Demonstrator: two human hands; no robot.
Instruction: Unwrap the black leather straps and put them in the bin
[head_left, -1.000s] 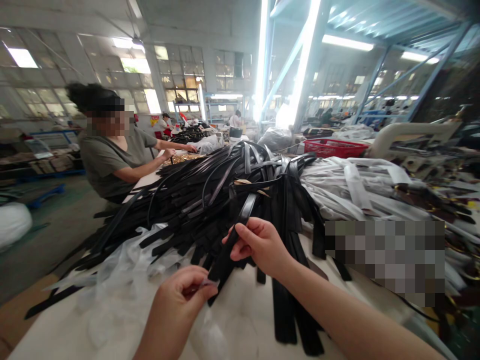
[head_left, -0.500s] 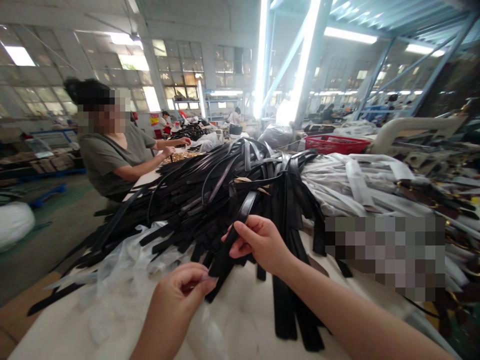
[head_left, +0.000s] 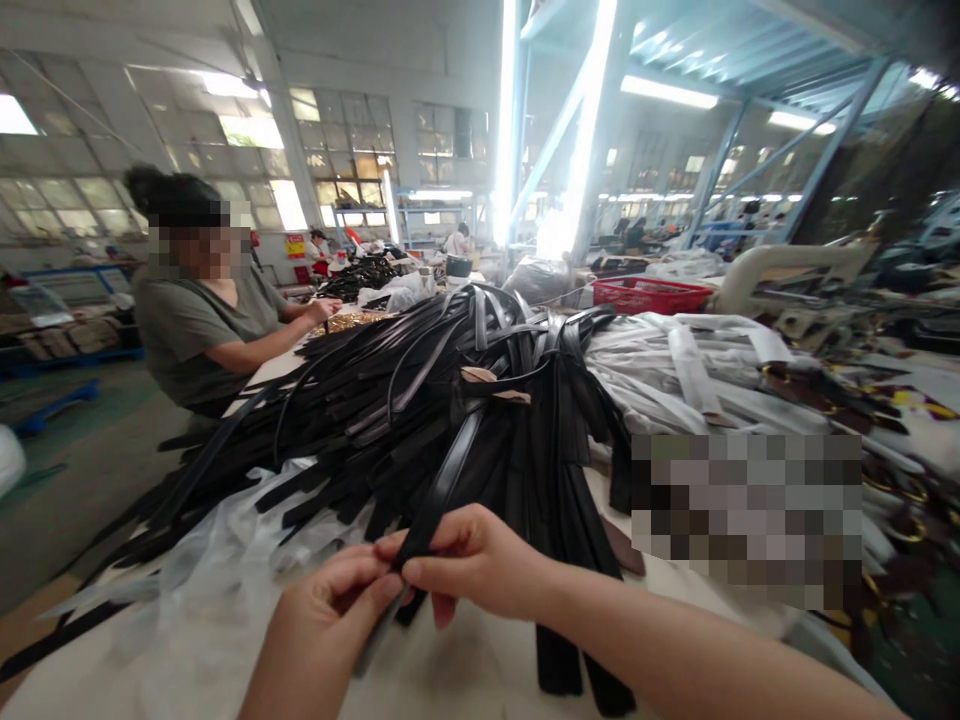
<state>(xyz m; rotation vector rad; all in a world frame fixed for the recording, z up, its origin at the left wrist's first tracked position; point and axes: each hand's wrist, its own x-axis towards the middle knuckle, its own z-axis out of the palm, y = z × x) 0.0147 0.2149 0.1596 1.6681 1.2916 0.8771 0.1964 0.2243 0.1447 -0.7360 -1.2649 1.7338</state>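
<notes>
A black leather-like strap (head_left: 456, 462) runs from the pile down to my two hands, close to the table's near side. My right hand (head_left: 480, 562) is closed on it, thumb on top and fingers beneath. Right beside it, my left hand (head_left: 334, 605) pinches the strap near its lower end, so the fingertips of both hands almost meet. Below the left fingers a blurred, greyish strip hangs down; whether it is strap or clear film I cannot tell. A large heap of black straps (head_left: 360, 400) spreads beyond the hands, some draped toward me on the right.
Crumpled clear plastic film (head_left: 195, 570) lies left on the pale table (head_left: 450, 670). White-wrapped straps (head_left: 652, 350) are heaped at right, before a red basket (head_left: 649, 294) and a sewing-machine-like arm (head_left: 780, 270). A co-worker (head_left: 202, 320) is at the table's left side.
My right hand has slid down the strap toward me and now meets my left hand. The left hand has moved from the strap's tip slightly down and left. The view has shifted slightly.
</notes>
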